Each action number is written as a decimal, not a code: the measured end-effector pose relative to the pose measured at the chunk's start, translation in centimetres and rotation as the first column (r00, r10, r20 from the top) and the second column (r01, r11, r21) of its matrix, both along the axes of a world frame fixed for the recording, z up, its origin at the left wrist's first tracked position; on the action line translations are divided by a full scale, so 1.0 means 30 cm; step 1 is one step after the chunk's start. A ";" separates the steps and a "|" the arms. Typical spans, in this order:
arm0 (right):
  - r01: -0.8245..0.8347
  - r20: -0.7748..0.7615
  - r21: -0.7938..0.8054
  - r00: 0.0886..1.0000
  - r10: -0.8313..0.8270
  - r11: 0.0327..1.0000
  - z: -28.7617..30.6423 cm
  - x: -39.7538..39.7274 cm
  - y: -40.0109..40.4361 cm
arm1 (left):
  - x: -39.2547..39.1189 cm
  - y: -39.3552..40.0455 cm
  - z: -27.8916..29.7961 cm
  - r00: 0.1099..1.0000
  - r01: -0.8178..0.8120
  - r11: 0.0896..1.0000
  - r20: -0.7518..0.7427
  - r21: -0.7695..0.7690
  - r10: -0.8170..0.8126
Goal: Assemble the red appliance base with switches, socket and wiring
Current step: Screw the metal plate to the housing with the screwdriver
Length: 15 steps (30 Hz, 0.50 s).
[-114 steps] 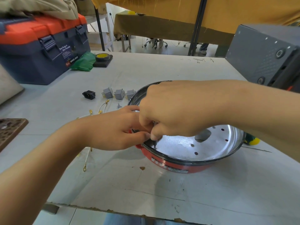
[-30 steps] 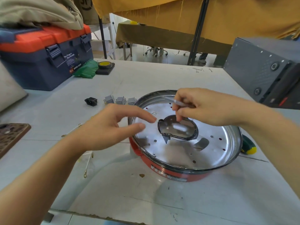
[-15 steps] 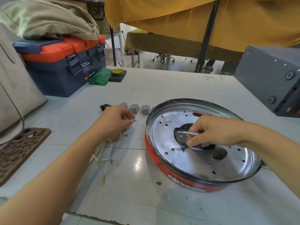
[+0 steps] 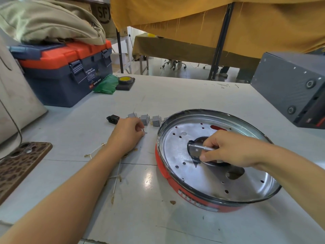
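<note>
The toolbox (image 4: 65, 71), far beyond the left hand (image 4: 125, 133), has a dark label (image 4: 92, 77) on its front; its bottom line reads "WING BOX", and the smaller lines above it are too small to read. Above the toolbox, a cardboard box (image 4: 102, 13) shows the large letters "SF". The red pan base (image 4: 198, 202), under the right hand (image 4: 226, 148), has a white strip with print that cannot be read.

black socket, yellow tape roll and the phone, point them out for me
black socket (image 4: 112, 119), head view, on its dark front face
yellow tape roll (image 4: 125, 80), head view, on its yellow top
phone (image 4: 21, 161), head view, on its patterned back
</note>
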State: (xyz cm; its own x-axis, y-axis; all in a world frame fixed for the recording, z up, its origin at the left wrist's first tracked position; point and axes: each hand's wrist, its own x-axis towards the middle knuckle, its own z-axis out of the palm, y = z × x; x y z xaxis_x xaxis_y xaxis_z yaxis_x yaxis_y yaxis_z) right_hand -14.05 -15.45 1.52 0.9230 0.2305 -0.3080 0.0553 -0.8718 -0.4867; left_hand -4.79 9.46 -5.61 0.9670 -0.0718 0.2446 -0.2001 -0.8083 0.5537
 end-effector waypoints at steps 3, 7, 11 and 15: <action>0.033 0.000 0.027 0.999 -0.033 0.999 -0.004 -0.005 0.013 | 0.000 -0.003 -0.007 0.999 0.004 1.000 0.035 0.003 -0.004; 0.059 0.008 0.024 0.998 -0.059 0.998 -0.007 -0.009 0.036 | 0.001 -0.005 -0.015 0.998 0.018 1.000 0.066 0.006 -0.019; 0.076 0.027 0.034 0.997 -0.077 0.996 -0.015 -0.003 0.058 | 0.001 -0.007 -0.017 0.998 0.021 1.000 0.061 -0.002 -0.020; 0.095 0.030 0.043 0.995 -0.096 0.995 -0.018 0.000 0.064 | 0.002 -0.014 -0.015 0.997 0.038 0.998 0.066 0.050 -0.041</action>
State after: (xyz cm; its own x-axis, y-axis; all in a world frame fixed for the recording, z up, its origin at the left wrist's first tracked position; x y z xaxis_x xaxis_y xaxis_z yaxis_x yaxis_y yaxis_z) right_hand -14.04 -13.53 0.99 0.9507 0.1528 -0.2699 -0.0111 -0.8529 -0.5220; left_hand -4.75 9.03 -6.06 0.9447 -0.1232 0.3038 -0.2678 -0.8245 0.4984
